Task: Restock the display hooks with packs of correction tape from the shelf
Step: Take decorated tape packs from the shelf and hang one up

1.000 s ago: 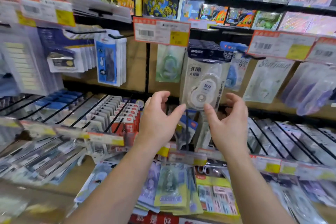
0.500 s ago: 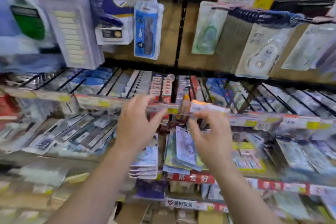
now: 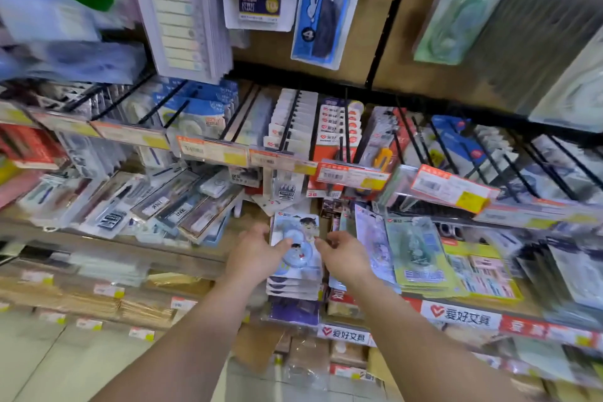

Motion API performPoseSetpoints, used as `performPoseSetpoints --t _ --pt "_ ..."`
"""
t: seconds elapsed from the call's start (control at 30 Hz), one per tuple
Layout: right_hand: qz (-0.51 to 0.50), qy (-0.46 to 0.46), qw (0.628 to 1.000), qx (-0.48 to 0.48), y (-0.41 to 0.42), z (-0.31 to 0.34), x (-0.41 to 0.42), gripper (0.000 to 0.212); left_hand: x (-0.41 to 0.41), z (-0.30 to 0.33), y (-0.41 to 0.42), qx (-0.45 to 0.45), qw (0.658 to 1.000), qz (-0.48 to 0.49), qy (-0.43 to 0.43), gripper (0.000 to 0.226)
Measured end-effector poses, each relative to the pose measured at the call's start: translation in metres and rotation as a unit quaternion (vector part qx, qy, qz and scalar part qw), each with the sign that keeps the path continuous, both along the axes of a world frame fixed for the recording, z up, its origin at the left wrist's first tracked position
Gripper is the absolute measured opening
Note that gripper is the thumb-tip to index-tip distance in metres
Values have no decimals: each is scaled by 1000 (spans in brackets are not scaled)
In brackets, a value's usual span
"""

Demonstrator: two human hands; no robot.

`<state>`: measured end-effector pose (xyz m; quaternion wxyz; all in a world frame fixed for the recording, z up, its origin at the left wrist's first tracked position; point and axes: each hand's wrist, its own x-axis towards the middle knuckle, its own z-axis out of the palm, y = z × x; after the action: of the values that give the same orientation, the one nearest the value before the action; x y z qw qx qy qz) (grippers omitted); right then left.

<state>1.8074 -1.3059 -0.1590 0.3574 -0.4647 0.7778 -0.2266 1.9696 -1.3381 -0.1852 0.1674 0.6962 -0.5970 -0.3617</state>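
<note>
Down on the shelf [image 3: 182,258], the left hand [image 3: 253,254] grips the top correction tape pack [image 3: 295,246] of a stack by its left edge, while the right hand [image 3: 342,254] hovers just beside, fingers loosely curled, holding nothing.

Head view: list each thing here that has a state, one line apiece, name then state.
Left hand: on the left edge of the top pack, thumb across its face.
Right hand: fingers curled at the pack's right edge; grip unclear.
Top pack of correction tape: lying flat on its stack, sealed.
Stack of packs: piled on the shelf.
Display hooks: loaded with hanging packs.
</note>
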Motion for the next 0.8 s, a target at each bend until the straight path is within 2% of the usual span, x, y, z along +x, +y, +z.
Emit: performPoseSetpoints --t 0.13,0.23,0.33,0.43,0.6,0.7,0.8 --pt "25 15 994 104 -15 -22 2 48 -10 -30 -16 141 987 48 53 91" --pt "30 27 991 125 -20 -37 4 23 -17 -44 -22 186 977 67 79 95" --pt "18 19 993 119 -23 -47 3 19 -17 -52 -25 181 977 74 83 83" --pt "1 12 994 108 -23 -50 3 20 -13 -54 -24 162 973 97 131 61" --pt "-39 -12 991 126 -25 -53 9 38 0 -51 -18 210 930 175 244 31" --pt "-22 -32 990 133 -25 -55 15 31 9 -51 -14 234 909 203 280 34" --pt "-51 -80 988 121 -23 -56 17 21 15 -52 -9 239 894 223 308 44"
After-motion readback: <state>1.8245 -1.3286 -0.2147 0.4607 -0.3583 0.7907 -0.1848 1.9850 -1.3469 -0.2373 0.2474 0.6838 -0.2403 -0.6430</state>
